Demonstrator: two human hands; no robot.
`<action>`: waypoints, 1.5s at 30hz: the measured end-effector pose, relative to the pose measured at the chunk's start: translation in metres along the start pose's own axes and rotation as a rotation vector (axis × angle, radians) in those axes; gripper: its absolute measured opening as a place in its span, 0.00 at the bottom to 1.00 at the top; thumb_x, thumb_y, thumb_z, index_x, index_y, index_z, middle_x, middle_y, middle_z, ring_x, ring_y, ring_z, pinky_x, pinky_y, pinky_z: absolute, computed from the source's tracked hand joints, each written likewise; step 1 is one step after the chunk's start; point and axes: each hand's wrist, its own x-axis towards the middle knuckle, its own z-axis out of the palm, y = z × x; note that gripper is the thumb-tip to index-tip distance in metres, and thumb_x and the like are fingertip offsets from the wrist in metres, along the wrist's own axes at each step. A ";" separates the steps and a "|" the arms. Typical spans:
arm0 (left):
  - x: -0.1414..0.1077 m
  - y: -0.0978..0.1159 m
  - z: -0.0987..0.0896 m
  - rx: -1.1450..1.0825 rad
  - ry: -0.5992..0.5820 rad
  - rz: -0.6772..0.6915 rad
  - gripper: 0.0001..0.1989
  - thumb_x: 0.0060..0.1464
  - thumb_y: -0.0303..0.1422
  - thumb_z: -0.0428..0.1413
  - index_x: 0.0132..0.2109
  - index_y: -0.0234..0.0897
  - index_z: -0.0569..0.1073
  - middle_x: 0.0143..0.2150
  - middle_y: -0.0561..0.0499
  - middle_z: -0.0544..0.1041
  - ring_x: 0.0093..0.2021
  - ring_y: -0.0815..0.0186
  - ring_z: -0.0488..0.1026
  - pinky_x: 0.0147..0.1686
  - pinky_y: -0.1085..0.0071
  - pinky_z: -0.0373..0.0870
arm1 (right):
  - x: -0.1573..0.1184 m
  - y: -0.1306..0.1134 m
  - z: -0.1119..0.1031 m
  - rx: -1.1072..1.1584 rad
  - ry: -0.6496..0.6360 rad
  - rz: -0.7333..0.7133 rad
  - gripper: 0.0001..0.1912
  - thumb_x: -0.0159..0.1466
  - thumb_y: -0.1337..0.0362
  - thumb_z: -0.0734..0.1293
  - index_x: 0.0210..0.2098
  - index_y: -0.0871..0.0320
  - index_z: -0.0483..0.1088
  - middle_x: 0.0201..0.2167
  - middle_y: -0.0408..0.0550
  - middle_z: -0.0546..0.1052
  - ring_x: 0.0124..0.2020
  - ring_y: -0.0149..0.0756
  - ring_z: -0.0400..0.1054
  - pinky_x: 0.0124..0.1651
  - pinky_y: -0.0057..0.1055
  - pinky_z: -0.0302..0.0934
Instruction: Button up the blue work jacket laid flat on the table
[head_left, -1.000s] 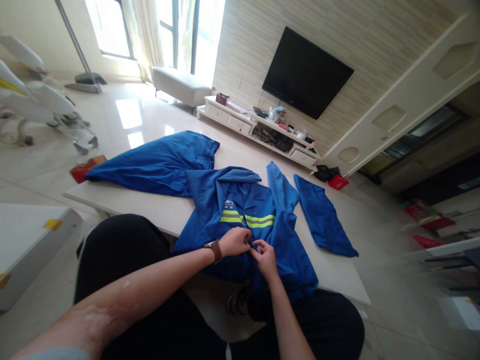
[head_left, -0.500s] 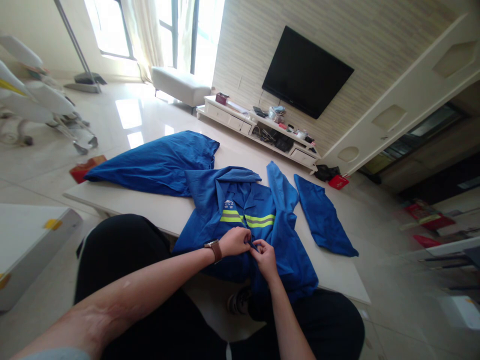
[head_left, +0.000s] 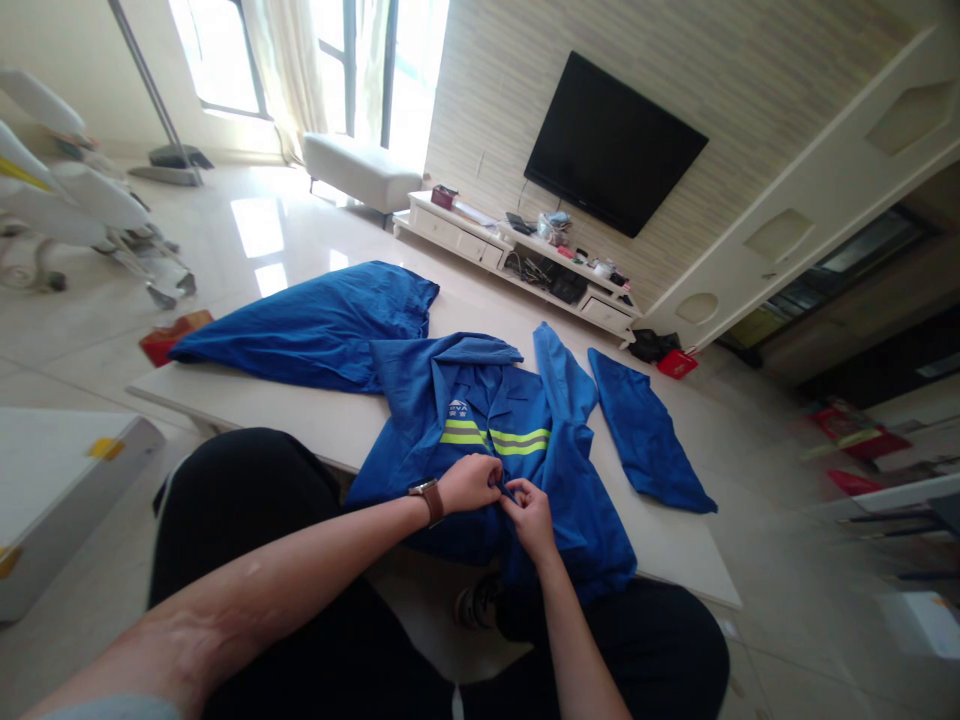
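A blue work jacket (head_left: 465, 390) with yellow-and-grey reflective stripes lies front up on the white table (head_left: 352, 425), its lower part hanging over the near edge. My left hand (head_left: 470, 483), with a brown-strapped watch on the wrist, pinches the jacket's front edge below the stripes. Close beside it, my right hand (head_left: 529, 515) pinches the same front edge. Whatever small fastening may lie between the fingertips is hidden. Left of the jacket is a bundled blue garment (head_left: 322, 325); to the right lies a folded blue garment (head_left: 649, 430).
My knees are at the table's near side. A white box-like piece with yellow corners (head_left: 60, 490) stands at the left. Beyond the table are a red box (head_left: 176, 335) on the floor, a grey bench (head_left: 364, 172) and a low TV cabinet (head_left: 450, 232) under a television (head_left: 615, 145).
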 end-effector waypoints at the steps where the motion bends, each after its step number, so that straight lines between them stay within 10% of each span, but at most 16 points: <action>1: 0.000 0.000 0.000 0.002 -0.002 -0.002 0.03 0.47 0.28 0.57 0.32 0.37 0.74 0.31 0.51 0.78 0.32 0.65 0.73 0.32 0.73 0.60 | 0.000 0.000 0.000 0.001 -0.001 0.000 0.11 0.55 0.59 0.72 0.32 0.60 0.72 0.16 0.32 0.54 0.20 0.26 0.46 0.25 0.26 0.42; 45: -0.002 0.004 -0.002 0.038 0.006 0.018 0.03 0.48 0.29 0.59 0.33 0.38 0.73 0.32 0.51 0.77 0.33 0.64 0.73 0.32 0.72 0.60 | 0.000 -0.001 0.002 0.030 0.016 0.012 0.12 0.55 0.56 0.72 0.32 0.59 0.72 0.16 0.32 0.54 0.20 0.26 0.45 0.24 0.26 0.41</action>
